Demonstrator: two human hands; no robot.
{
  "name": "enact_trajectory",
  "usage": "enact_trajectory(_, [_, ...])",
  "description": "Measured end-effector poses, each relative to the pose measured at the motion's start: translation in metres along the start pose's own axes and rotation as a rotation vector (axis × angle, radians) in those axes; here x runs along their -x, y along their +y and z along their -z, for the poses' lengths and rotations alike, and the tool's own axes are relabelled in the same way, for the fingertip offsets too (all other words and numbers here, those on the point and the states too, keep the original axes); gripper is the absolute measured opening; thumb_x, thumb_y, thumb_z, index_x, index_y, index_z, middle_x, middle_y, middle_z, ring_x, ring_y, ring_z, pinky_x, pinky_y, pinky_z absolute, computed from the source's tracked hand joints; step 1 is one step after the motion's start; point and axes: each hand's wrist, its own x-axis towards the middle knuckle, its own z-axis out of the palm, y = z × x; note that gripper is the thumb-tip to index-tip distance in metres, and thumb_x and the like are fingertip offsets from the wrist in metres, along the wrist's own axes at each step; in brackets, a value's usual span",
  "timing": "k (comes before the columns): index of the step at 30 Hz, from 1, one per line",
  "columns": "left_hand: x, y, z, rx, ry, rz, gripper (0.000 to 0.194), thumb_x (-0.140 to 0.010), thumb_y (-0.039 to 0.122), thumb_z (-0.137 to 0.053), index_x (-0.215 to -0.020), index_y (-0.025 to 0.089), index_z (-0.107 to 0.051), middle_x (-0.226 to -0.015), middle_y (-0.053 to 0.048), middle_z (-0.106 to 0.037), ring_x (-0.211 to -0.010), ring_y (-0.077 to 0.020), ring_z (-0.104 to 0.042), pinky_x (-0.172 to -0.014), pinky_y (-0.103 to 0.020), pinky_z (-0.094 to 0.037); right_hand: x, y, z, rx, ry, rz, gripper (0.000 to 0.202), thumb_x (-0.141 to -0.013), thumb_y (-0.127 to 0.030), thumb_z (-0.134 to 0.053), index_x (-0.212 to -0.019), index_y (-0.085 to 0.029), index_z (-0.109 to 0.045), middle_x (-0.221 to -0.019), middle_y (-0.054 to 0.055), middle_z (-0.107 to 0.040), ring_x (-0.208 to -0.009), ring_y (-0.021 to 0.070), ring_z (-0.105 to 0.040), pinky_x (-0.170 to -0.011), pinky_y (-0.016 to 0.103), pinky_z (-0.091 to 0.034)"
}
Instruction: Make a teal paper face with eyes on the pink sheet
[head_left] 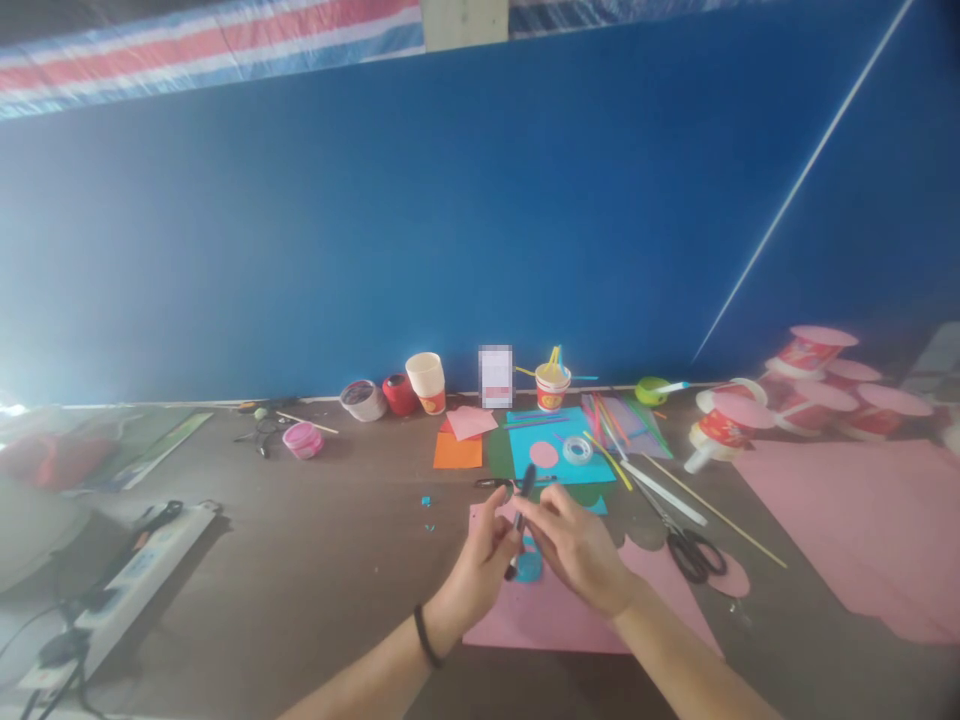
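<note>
A slim marker (528, 482) with a dark cap-like end stands tilted between my hands, over a pink paper sheet (600, 620). My left hand (480, 560) is closed around its lower part, thumb pointing up along it. The fingers of my right hand (574, 545) pinch it near the upper part. Below the hands, on the pink sheet, lie small blue pieces (529, 568), partly covered by my fingers. Just beyond are a blue paper sheet (540, 470), a pink paper disc (544, 455) and a roll of clear tape (577, 450).
Black-handled scissors (696, 555) and a wooden stick (720, 510) lie on the right. Pink-topped paper cups (814, 405) are stacked beyond a large pink sheet (862, 530). A power strip (135, 590) sits at left. Cups (553, 388) stand along the blue wall (450, 220).
</note>
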Motion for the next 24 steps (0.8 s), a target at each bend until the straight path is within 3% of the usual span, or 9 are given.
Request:
enact_trajectory(2, [0.011, 0.008, -0.001, 0.029, -0.025, -0.028, 0.052, -0.092, 0.040, -0.038, -0.136, 0.019, -0.021, -0.068, 0.003, -0.049, -0.055, -0.0097, -0.045, -0.054, -0.023, -0.041, 0.003, -0.008, 0.001, -0.098, -0.011, 0.039, 0.029, -0.090, -0.020, -0.038, -0.111, -0.026, -0.057, -0.086, 0.006, -0.053, -0.077, 0.0174, -0.056, -0.067, 0.027, -0.045])
enact_trajectory(5, [0.011, 0.011, 0.000, 0.046, 0.025, -0.032, 0.045, -0.090, 0.042, -0.042, -0.128, 0.019, -0.034, -0.061, 0.005, -0.047, -0.048, -0.0079, -0.041, -0.047, -0.021, -0.036, 0.005, -0.014, -0.005, -0.327, -0.007, 0.014, 0.027, -0.086, -0.013, -0.038, -0.101, -0.024, -0.058, -0.089, 0.006, -0.057, -0.080, 0.0176, -0.058, -0.071, 0.029, -0.046])
enact_trajectory(7, [0.002, 0.009, -0.001, 0.080, 0.043, -0.022, 0.043, -0.087, 0.042, -0.047, -0.121, 0.018, -0.040, -0.059, 0.006, -0.045, -0.047, -0.0084, -0.043, -0.046, -0.021, -0.035, 0.002, -0.015, -0.014, -0.526, 0.045, -0.128, 0.026, -0.083, -0.011, -0.038, -0.098, -0.023, -0.056, -0.085, 0.005, -0.060, -0.078, 0.0181, -0.059, -0.072, 0.030, -0.047])
enact_trajectory(10, [-0.012, 0.004, -0.005, 0.197, 0.050, -0.050, 0.045, -0.086, 0.039, -0.050, -0.122, 0.018, -0.036, -0.069, 0.002, -0.050, -0.055, -0.0103, -0.050, -0.053, -0.024, -0.040, -0.003, -0.015, -0.030, -0.775, 0.163, -0.405, 0.021, -0.081, -0.014, -0.040, -0.097, -0.019, -0.053, -0.080, 0.004, -0.062, -0.070, 0.0176, -0.061, -0.066, 0.031, -0.050])
enact_trajectory(15, [-0.016, 0.000, -0.003, 0.242, 0.007, -0.071, 0.045, -0.084, 0.031, -0.050, -0.124, 0.020, -0.033, -0.078, 0.001, -0.049, -0.055, -0.0088, -0.046, -0.054, -0.024, -0.039, -0.004, -0.015, -0.039, -1.140, 0.104, -0.524, 0.025, -0.077, -0.027, -0.056, -0.099, -0.017, -0.053, -0.087, 0.005, -0.064, -0.077, 0.0196, -0.064, -0.067, 0.033, -0.054])
enact_trajectory(19, [-0.006, 0.002, 0.011, -0.066, 0.111, -0.117, 0.040, -0.084, 0.030, -0.049, -0.123, 0.022, -0.040, -0.093, -0.003, -0.051, -0.072, -0.0129, -0.050, -0.066, -0.026, -0.041, 0.000, -0.014, -0.025, -1.192, 0.206, -0.629, 0.033, -0.076, -0.039, -0.061, -0.099, -0.016, -0.055, -0.087, 0.005, -0.064, -0.078, 0.0204, -0.064, -0.067, 0.034, -0.054])
enact_trajectory(21, [0.000, 0.004, 0.016, -0.259, 0.000, -0.070, 0.037, -0.081, 0.032, -0.054, -0.115, 0.019, -0.048, -0.091, -0.004, -0.054, -0.076, -0.0149, -0.050, -0.068, -0.027, -0.040, 0.000, -0.014, -0.018, -1.192, 0.278, -0.660, 0.035, -0.072, -0.041, -0.065, -0.095, -0.017, -0.056, -0.085, 0.004, -0.063, -0.077, 0.0198, -0.063, -0.066, 0.032, -0.054])
enact_trajectory(24, [0.007, 0.008, 0.013, -0.384, -0.178, 0.039, 0.020, -0.080, 0.030, -0.055, -0.094, 0.016, -0.055, -0.075, 0.000, -0.053, -0.064, -0.0124, -0.047, -0.058, -0.024, -0.038, 0.000, -0.017, -0.012, -1.115, 0.284, -0.609, 0.032, -0.071, -0.043, -0.066, -0.088, -0.017, -0.055, -0.075, 0.001, -0.059, -0.066, 0.0155, -0.059, -0.060, 0.027, -0.051])
